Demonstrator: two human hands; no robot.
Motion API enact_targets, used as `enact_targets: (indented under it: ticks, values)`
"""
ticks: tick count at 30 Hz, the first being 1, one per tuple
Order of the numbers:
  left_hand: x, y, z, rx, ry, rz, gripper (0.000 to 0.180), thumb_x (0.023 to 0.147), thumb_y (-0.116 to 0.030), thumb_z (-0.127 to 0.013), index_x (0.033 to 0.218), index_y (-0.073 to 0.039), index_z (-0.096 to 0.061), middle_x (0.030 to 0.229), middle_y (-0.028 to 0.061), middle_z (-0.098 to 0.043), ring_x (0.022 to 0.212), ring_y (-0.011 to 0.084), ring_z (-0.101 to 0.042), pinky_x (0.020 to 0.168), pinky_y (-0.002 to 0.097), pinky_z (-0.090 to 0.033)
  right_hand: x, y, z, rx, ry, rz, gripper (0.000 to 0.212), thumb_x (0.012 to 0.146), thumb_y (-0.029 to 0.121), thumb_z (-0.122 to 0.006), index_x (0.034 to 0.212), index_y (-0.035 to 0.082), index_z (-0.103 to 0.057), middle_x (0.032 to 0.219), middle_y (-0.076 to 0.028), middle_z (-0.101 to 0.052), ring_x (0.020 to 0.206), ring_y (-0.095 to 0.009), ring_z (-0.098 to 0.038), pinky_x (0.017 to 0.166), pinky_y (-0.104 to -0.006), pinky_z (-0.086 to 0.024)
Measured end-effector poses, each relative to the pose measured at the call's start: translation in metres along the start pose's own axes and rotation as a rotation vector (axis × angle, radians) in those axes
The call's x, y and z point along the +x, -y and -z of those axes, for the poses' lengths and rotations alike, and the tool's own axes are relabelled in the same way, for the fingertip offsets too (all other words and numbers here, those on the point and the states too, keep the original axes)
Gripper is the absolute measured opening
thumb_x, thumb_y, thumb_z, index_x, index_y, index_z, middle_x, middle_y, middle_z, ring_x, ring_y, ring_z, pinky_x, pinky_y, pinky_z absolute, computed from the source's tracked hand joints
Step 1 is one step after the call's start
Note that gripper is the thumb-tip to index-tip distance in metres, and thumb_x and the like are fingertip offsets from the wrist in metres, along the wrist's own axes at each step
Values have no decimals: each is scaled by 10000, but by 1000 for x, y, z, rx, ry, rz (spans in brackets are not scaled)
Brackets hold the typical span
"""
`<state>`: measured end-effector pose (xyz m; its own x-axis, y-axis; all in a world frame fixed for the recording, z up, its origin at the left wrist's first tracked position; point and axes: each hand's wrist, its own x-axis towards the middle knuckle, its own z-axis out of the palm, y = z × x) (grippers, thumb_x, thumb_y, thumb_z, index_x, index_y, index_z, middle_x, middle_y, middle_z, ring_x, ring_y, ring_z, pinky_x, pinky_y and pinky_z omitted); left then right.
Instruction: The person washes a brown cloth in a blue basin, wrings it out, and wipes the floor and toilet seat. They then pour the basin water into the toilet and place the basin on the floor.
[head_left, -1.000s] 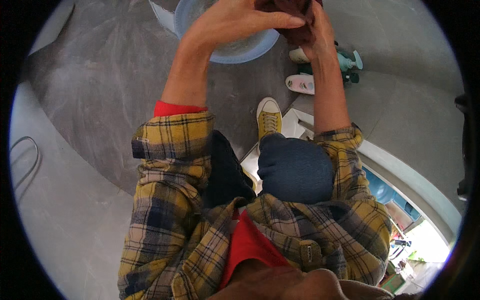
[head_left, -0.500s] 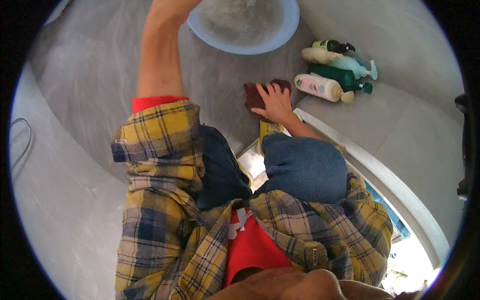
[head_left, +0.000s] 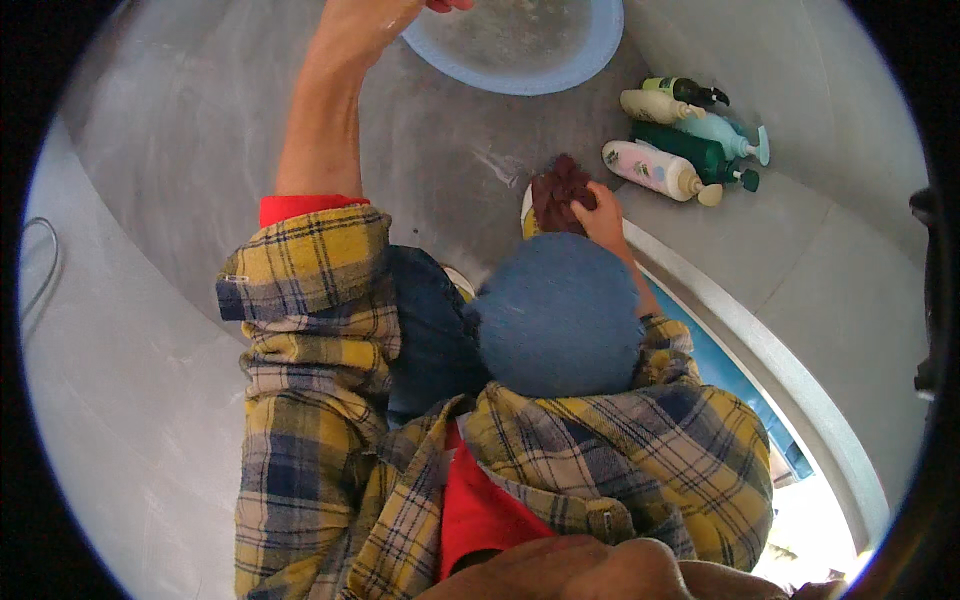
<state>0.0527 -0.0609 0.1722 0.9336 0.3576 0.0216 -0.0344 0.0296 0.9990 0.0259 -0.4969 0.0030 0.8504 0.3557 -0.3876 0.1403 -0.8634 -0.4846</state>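
The head view showed work with a cloth [head_left: 564, 195] in progress: it was bunched in the right hand [head_left: 602, 213], thumb and fingers gathered on its near side, and had not been set down. It lay in the picture over part of the shoe [head_left: 528, 215], just beyond the right knee [head_left: 560, 310] and left of the bottles [head_left: 645, 168]. How far things had come could be judged only loosely. A pale smear [head_left: 500, 165] marked the floor [head_left: 440, 150] near the cloth, and fainter streaks ran farther left, so some of that surface seemed left to wipe, though marks and pattern were hard to tell apart. Whether the cloth touched the shoe or floor, or hung above them, could not be told. The left hand [head_left: 375, 20] was cut off by the top edge, so its grip could not be told; a reddish bit beside it was too cropped to identify. The basin [head_left: 500, 80] was cropped too, its murky contents unclear, and the knee hid part of the right forearm.
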Motion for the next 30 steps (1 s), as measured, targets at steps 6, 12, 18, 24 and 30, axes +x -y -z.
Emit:
enact_targets:
  ticks: [6,12,18,24,30]
  values:
    - [2,8,-3,-50,-54,-8,356,907,-243,-617,622,-30,-610,560,36,-595,511,104,-569,492,247,-440,42,76,-5,-261,70,303,508,710,247,-722,1177,111,-577,1083,-129,-614,1065,-314,-550,888,-411,-457]
    - [-7,17,-2,97,-107,62,360,905,-245,-619,608,-41,-597,552,37,-586,489,103,-547,476,254,-425,69,73,-24,-352,77,423,437,746,256,-717,1144,141,-576,1022,-125,-599,1042,-330,-548,865,-489,-437]
    - [-14,21,17,251,-66,179,208,885,-220,-616,826,-23,-645,731,64,-626,710,143,-605,673,271,-450,-3,-10,-2,36,-70,25,394,782,220,-705,1113,32,-601,1050,-178,-635,969,-347,-611,844,-382,-489]
    - [-20,32,17,170,-103,124,320,875,-285,-641,654,-55,-610,595,35,-580,612,122,-576,610,256,-414,-100,-25,14,-15,213,-258,388,791,223,-674,1133,52,-607,1007,-198,-656,959,-313,-644,814,-375,-495]
    - [-14,27,7,246,-25,108,305,881,-283,-635,679,-55,-627,587,27,-568,605,111,-565,591,254,-403,-15,18,15,156,0,13,363,790,229,-664,1098,43,-616,976,-202,-653,913,-368,-621,802,-412,-492]
